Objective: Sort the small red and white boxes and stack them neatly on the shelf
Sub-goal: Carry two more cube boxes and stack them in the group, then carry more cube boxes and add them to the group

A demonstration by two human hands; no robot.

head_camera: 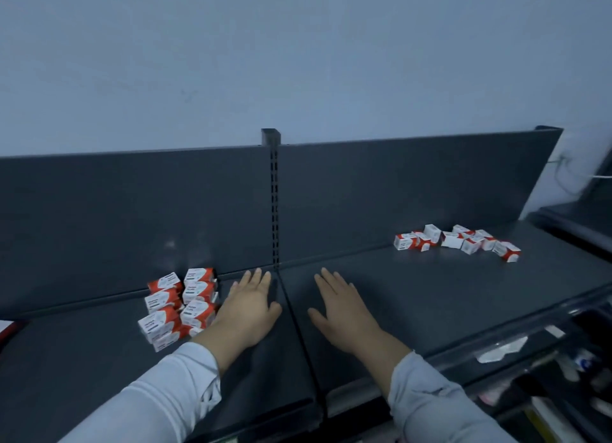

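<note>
— Where are the small red and white cardboard boxes being kept?
— One lot is being kept as a neat stacked block (pixel 180 305) on the left part of the dark grey metal shelf (pixel 430 293). The loose boxes (pixel 458 242) are being left scattered (several tipped at odd angles) far to the right, near the back panel.
— And the hands?
— Nothing is being gripped. The left hand (pixel 250 307) is being held flat, fingers straight, just beside the block. The right hand (pixel 344 313) is being spread likewise over bare shelf.
</note>
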